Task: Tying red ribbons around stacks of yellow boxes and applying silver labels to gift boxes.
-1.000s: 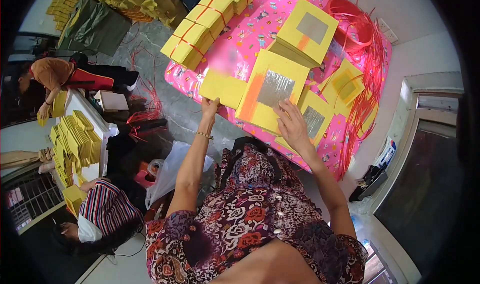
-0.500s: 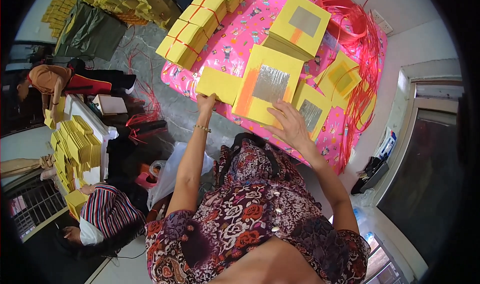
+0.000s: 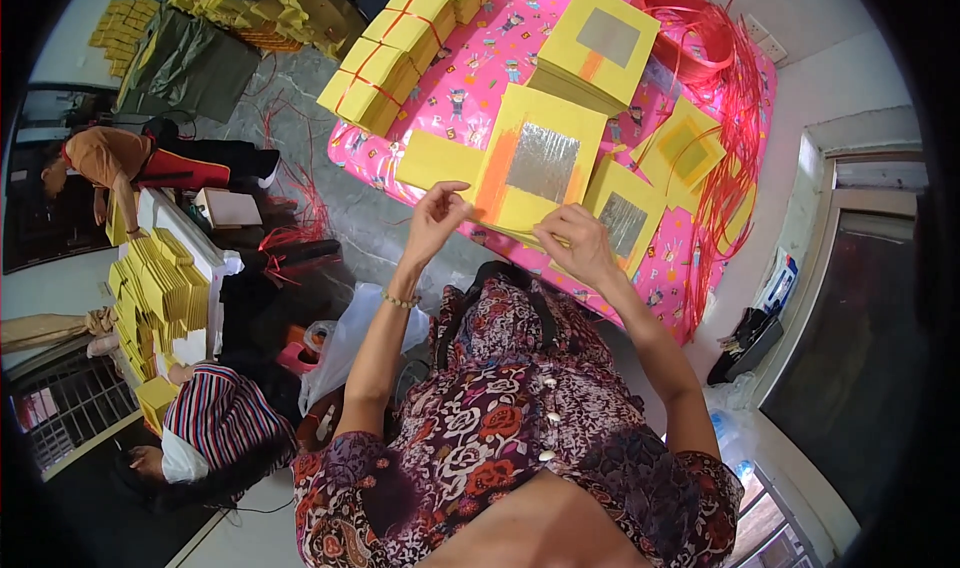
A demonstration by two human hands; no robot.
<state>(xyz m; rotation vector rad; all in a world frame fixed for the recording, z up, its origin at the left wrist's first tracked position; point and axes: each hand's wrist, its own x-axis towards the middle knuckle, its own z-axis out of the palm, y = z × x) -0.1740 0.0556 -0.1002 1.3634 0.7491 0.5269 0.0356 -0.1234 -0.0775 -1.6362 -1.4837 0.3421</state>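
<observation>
A thick stack of yellow joss paper (image 3: 535, 200), with a silver foil square and an orange band on its top sheet, lies at the near edge of the pink table. My right hand (image 3: 582, 248) pinches this stack's near right edge between thumb and bent fingers. At its near left corner my left hand (image 3: 438, 220) is held with thumb and curled fingers apart, nothing visible between them. A plain yellow piece (image 3: 437, 160) lies just beyond the left hand, partly under the stack. To the right is another foil-squared piece (image 3: 625, 220).
Behind stands another joss paper stack (image 3: 600, 48). Bundles tied with red string (image 3: 375, 78) line the table's left side; loose red plastic strands (image 3: 722, 183) hang on the right. Two people work leftward beside a table of yellow stacks (image 3: 160, 283). A plastic bag (image 3: 350, 343) is below left.
My left hand has let go of the plain yellow piece and moved right to the stack's corner. My right hand has slid from the top sheet down to its near edge.
</observation>
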